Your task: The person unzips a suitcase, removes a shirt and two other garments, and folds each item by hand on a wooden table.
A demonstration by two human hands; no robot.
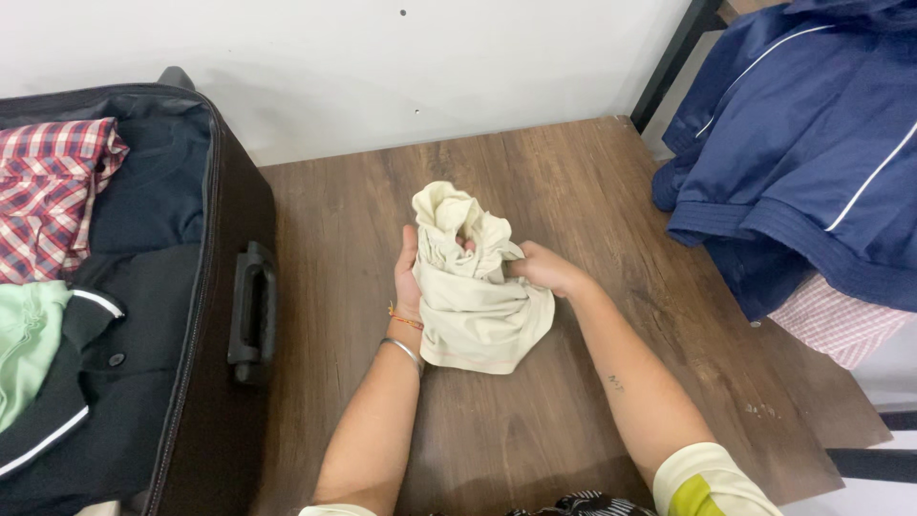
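Both bare forearms reach forward and angle in toward each other. The left hand (409,272) stands on edge, palm turned inward, fingers curled out of sight, two thin bands at its wrist. The right hand (543,268) lies knuckles-up just across from that grip, fingers tucked in and closed. A small mark shows on the right forearm.

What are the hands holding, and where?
Both hands, left hand and right hand, hold a bunched cream cloth garment by its two sides.

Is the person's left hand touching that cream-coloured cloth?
Touching. The head view shows the left hand pressed against the bunched cream cloth, with no gap between them.
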